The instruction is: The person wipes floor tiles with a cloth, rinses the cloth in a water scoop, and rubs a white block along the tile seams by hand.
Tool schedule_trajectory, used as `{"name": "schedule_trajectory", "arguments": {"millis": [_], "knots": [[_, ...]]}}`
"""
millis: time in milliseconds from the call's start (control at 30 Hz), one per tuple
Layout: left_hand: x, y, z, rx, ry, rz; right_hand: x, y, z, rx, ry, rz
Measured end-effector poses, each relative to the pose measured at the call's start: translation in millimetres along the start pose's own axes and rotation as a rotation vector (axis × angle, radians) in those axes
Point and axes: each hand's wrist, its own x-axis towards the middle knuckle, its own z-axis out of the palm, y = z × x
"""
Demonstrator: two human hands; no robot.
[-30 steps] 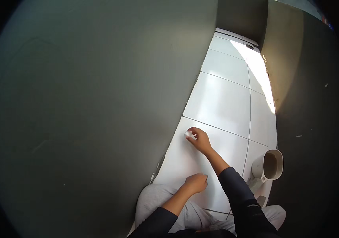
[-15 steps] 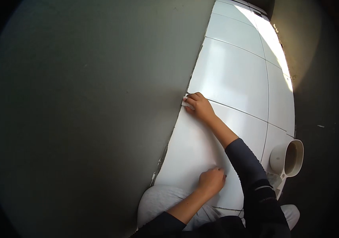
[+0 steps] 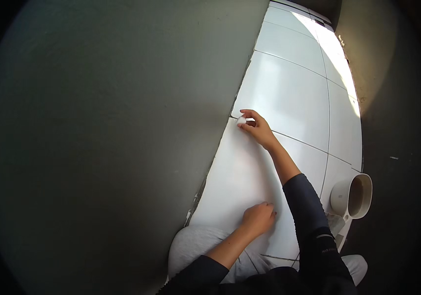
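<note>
We held a small white piece point(image 3: 241, 120) in the grip of our right hand point(image 3: 258, 131), pinched at the fingertips, with the thumb on its near side and the forefinger arched over its far side. The grip was closed only as far as the piece allowed, and the palm behind it was partly open. The piece sat at the very tip of the grip, on its left side, clear of the palm. We could not tell its material, nor whether it touched the floor.

Below it lay the floor of glossy white rectangular tiles point(image 3: 289, 93), and the piece was close to a dark joint between two tiles, near the floor's left edge. Just left of that edge rose the smooth dark grey wall point(image 3: 122, 123).

Our left hand point(image 3: 259, 219) was nearer to us, curled into a loose fist above the tiles, well apart from the piece. We could see nothing protruding from its grip, but the folded fingers hid the inside.

To the right, a white plastic-looking cup with a handle point(image 3: 339, 197) held brownish contents, its handle pointing to the near side. A translucent greyish item point(image 3: 336, 224) lay just beside the handle, partly hidden by our dark sleeve point(image 3: 306, 202). Bright light fell across the tiles at the far right.
</note>
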Motion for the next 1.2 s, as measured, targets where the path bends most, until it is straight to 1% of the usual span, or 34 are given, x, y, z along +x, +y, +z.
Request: {"name": "schedule_trajectory", "arguments": {"millis": [33, 100, 133, 200, 233, 300, 333, 367, 433, 467, 533, 600, 667, 767, 833, 900, 967, 1067, 1100, 1167, 1200], "knots": [[0, -1, 1, 0.006, -0.004, 0.005, 1, 0, 1, 0.001, -0.002, -0.002], [1, -2, 2, 0.014, -0.006, 0.006, 5, 5, 4, -0.144, 0.041, -0.057], [2, -3, 3, 0.014, -0.005, 0.012, 10, 11, 7, -0.141, 0.038, -0.057], [2, -4, 4, 0.017, -0.007, 0.013, 20, 19, 14, -0.348, 0.061, -0.232], [2, -3, 3, 0.023, -0.011, 0.014, 21, 21, 17, -0.344, 0.062, -0.229], [2, -2, 2, 0.031, -0.021, 0.012, 22, 23, 24, -0.631, 0.031, -0.46], [2, -1, 1, 0.029, -0.026, 0.015, 23, 21, 27, -0.713, 0.041, -0.536], [1, -1, 1, 0.026, -0.031, 0.017, 25, 19, 29, -0.71, 0.036, -0.529], [-1, 1, 0, 0.015, -0.029, 0.013, 24, 20, 28, -0.803, 0.042, -0.581], [0, 3, -1, 0.013, -0.016, 0.02, 22, 20, 28, -0.809, 0.039, -0.577], [1, 4, -1, 0.013, -0.018, 0.015, 21, 22, 34, -0.773, 0.129, -0.574], [0, 2, 0, 0.02, -0.021, 0.007, 15, 24, 37, -0.796, 0.101, -0.605], [1, 0, 3, 0.002, -0.011, 0.045, 16, 22, 33, -0.823, 0.074, -0.634], [0, 3, -1, 0.018, -0.028, 0.017, 32, 19, 22, -0.863, 0.13, -0.432], [0, 2, 1, 0.025, -0.022, 0.023, 29, 19, 27, -0.863, 0.168, -0.466], [3, 1, 2, 0.032, -0.012, 0.041, 18, 20, 31, -0.86, 0.05, -0.588], [2, -2, 7, 0.004, 0.014, 0.075, 21, 21, 27, -0.879, 0.014, -0.602], [1, 3, -1, 0.033, -0.018, 0.017, 31, 15, 25, -0.871, 0.058, -0.43], [1, 2, 0, 0.036, -0.015, 0.016, 31, 16, 26, -0.869, 0.059, -0.434], [2, 0, 1, 0.036, -0.004, 0.032, 28, 19, 27, -0.723, 0.103, -0.381], [2, 1, -1, 0.037, -0.003, 0.033, 25, 19, 28, -0.724, 0.104, -0.383]]}}
